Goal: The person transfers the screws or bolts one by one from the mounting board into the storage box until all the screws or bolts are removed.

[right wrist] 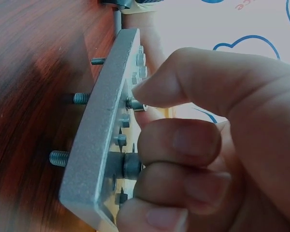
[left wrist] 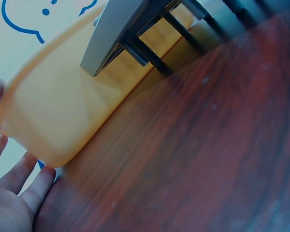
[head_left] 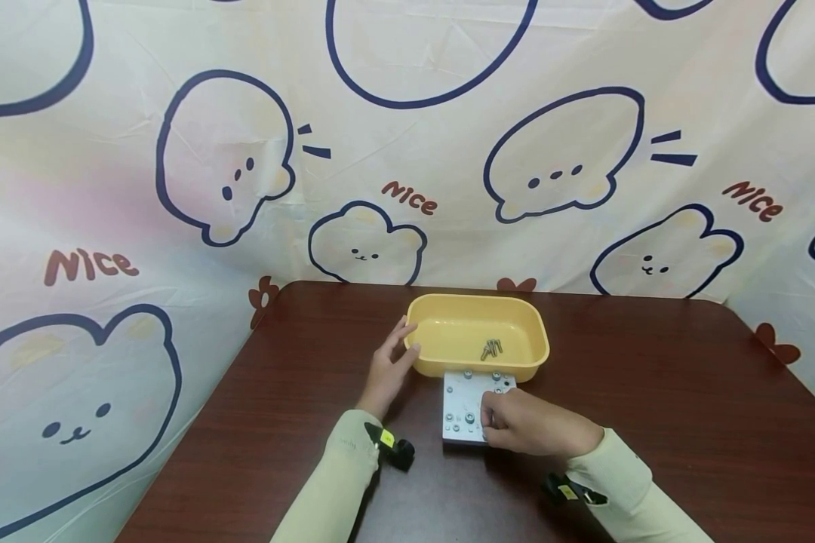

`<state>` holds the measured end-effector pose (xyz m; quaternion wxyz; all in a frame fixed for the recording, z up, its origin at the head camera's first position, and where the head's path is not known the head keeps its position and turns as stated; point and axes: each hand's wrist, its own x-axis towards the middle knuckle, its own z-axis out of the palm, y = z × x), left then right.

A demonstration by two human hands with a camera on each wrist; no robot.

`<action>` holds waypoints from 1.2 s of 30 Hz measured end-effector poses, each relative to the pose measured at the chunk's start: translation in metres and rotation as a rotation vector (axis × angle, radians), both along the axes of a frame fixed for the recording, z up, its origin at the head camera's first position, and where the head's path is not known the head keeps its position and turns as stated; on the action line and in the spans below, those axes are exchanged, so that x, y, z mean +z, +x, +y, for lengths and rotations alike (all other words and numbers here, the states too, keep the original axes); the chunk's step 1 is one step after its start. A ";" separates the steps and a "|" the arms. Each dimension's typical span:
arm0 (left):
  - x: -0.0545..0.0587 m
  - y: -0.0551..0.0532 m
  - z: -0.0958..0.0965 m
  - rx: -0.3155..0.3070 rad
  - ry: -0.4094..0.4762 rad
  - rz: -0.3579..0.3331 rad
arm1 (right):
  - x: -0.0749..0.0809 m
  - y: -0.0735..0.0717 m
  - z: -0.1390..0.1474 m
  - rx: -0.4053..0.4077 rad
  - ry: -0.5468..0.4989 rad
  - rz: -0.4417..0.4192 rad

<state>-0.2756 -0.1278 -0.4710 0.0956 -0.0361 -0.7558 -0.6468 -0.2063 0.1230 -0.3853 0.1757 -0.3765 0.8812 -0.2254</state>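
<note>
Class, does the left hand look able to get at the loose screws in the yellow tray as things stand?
Probably yes: the left hand is at the rim of the open yellow tray, and nothing covers the loose screws inside.

Plate [head_left: 459, 404]: metal, silver-grey; upper face smooth, side edge matt and finely grained. Screw heads [head_left: 469, 418]: bare metal with a slight sheen. Screw shanks [right wrist: 81, 98]: metal, ridged by threading. Loose screws [head_left: 491, 349]: metal, dull grey with bright glints. Tray [head_left: 448, 332]: yellow moulded plastic, smooth, semi-gloss; I see soft highlights on its inner floor. Table [head_left: 299, 377]: dark red-brown, wood-grain surface, smooth, with a low sheen from my position. Wall hanging [head_left: 448, 151]: printed cloth, creased, faintly satiny. Sleeves [head_left: 326, 483]: pale cloth, soft, matt. Wrist devices [head_left: 402, 455]: black, apparently plastic.
</note>
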 end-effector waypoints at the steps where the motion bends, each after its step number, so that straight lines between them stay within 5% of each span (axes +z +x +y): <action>1: 0.000 0.000 0.000 0.000 -0.001 0.001 | 0.000 0.000 0.000 0.000 -0.002 -0.001; 19: 0.002 0.001 0.000 -0.002 0.001 -0.003 | 0.000 -0.001 -0.001 -0.012 -0.014 -0.021; 36: 0.000 0.000 -0.001 -0.005 -0.001 -0.026 | 0.003 -0.002 0.001 0.016 -0.058 0.063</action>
